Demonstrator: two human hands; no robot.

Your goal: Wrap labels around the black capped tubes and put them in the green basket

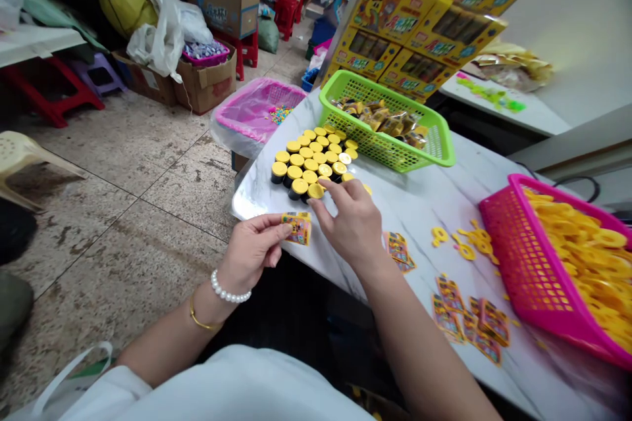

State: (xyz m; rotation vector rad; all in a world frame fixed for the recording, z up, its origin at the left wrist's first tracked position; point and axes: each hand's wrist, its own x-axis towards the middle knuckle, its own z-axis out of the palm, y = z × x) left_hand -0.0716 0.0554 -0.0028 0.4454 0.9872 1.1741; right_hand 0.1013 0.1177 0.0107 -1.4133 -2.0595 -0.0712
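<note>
My left hand (pixel 254 247) pinches a small printed sticker card (pixel 297 227) at the near edge of the white marble table (pixel 434 200). Beside it, my right hand (pixel 351 218) reaches with curled fingers onto the near end of a cluster of several small black pots with yellow lids (pixel 313 158). Its fingertips touch a lid; whether they grip one is hidden. More printed cards (pixel 399 251) lie just right of my right wrist.
A green basket (pixel 442 145) of wrapped sweets stands behind the pots. A pink basket (pixel 513 263) of yellow plastic rings sits at right, with loose rings (pixel 461 242) and cards (pixel 471 323) nearby. A pink tub (pixel 247 120), boxes and stools stand on the floor at left.
</note>
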